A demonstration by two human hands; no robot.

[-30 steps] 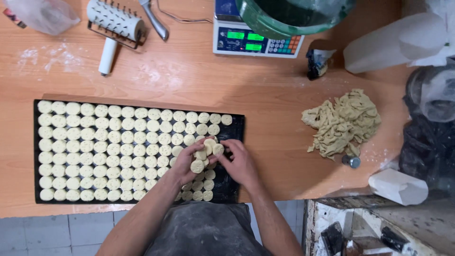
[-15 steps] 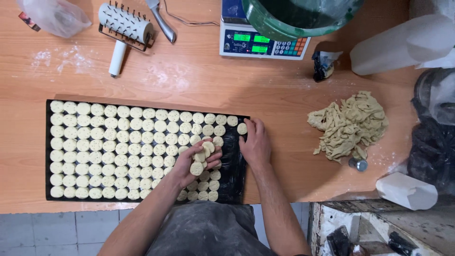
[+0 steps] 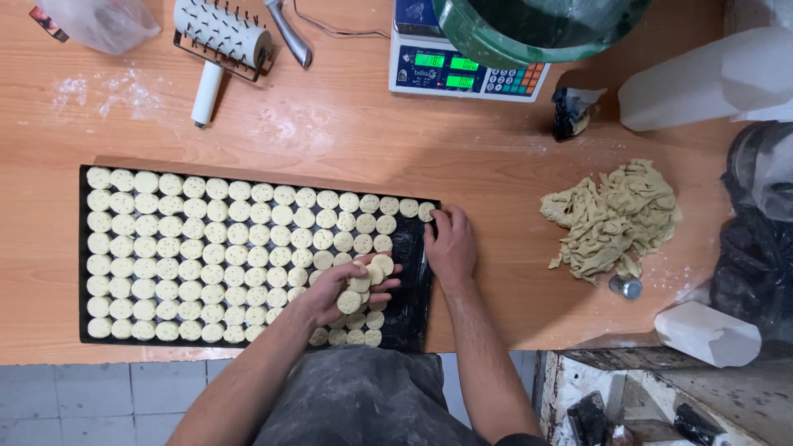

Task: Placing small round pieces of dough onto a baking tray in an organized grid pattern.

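Observation:
A black baking tray (image 3: 413, 306) lies on the wooden table, filled with rows of small round dough discs (image 3: 206, 248). My left hand (image 3: 343, 289) hovers over the tray's right part and holds a small stack of dough discs (image 3: 368, 277). My right hand (image 3: 450, 244) rests at the tray's upper right corner, its fingertips on a single dough disc (image 3: 426, 211) at the end of the top row.
A heap of dough scraps (image 3: 615, 216) and a small metal round cutter (image 3: 625, 287) lie to the right. At the back stand a digital scale (image 3: 462, 70) with a green bowl (image 3: 537, 29), a spiked roller (image 3: 219, 41), and plastic bags (image 3: 99, 21).
My right hand moved from beside my left hand up to the tray's top right corner and set a disc at the end of the top row. The camera view shifted slightly.

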